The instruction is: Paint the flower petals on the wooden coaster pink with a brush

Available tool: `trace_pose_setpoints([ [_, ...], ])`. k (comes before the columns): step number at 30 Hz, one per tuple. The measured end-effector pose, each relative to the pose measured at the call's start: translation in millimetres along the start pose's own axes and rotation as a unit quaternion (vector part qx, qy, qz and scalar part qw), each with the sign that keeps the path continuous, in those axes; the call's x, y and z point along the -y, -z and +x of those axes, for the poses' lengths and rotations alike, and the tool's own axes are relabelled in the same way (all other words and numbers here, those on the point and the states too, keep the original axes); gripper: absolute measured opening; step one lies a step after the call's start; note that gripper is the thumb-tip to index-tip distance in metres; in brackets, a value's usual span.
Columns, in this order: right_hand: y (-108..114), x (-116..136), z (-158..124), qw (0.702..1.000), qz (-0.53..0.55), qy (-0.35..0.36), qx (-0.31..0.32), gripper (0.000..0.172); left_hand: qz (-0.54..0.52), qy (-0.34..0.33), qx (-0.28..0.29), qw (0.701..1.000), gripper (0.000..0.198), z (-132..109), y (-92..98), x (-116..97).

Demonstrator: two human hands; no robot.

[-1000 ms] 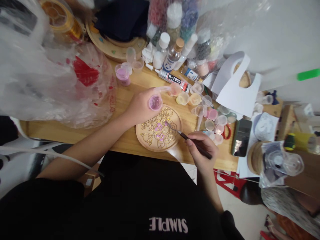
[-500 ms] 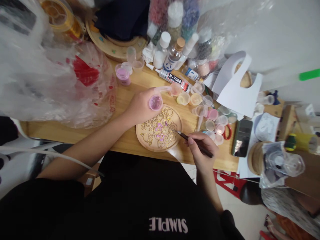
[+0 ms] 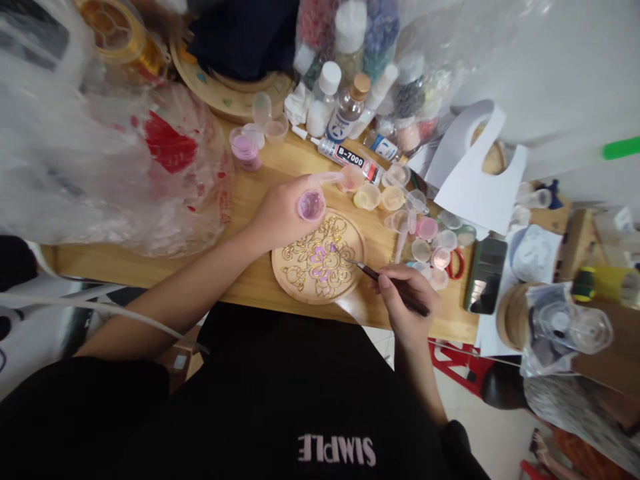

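Observation:
A round wooden plaque (image 3: pixel 350 235) lies flat near the table's front edge. Gold raised outlines form a flower pattern on it, and some petals (image 3: pixel 320 253) are filled with purple. My left hand (image 3: pixel 277 215) rests over the plaque's upper left side, its fingers closed around a small clear cup (image 3: pixel 311 206) with purple material inside. In my right hand (image 3: pixel 411 300), at the plaque's right, is a slim dark-handled tool (image 3: pixel 371 272) with a thin metal tip. That tip is over the flower; whether it touches the surface I cannot tell.
Several small cups (image 3: pixel 393 198) of coloured material cluster to the right, beside red-handled scissors (image 3: pixel 456 264) and a phone (image 3: pixel 486 276). Behind are a B-7000 glue tube (image 3: pixel 350 157) and bottles (image 3: pixel 346 110). A plastic bag (image 3: pixel 115 160) covers the left. A pink jar (image 3: pixel 245 151) stands nearby.
The tool's tip and my right hand have shifted very slightly. My left hand and the cup stay in place, and the plaque has not moved.

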State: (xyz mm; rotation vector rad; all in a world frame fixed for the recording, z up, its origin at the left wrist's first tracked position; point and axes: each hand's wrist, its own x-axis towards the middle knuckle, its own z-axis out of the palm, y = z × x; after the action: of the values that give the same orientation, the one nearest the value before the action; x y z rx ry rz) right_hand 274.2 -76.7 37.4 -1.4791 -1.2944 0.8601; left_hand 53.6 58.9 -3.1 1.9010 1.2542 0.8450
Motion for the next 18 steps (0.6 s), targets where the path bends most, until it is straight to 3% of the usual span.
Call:
trace_pose_setpoints([
  [18, 3.9, -1.5, -4.5, 1.0, -0.002, -0.011, -0.006, 0.006, -0.004, 0.008, 0.01, 1.0, 0.043, -0.1, 2.6, -4.4],
])
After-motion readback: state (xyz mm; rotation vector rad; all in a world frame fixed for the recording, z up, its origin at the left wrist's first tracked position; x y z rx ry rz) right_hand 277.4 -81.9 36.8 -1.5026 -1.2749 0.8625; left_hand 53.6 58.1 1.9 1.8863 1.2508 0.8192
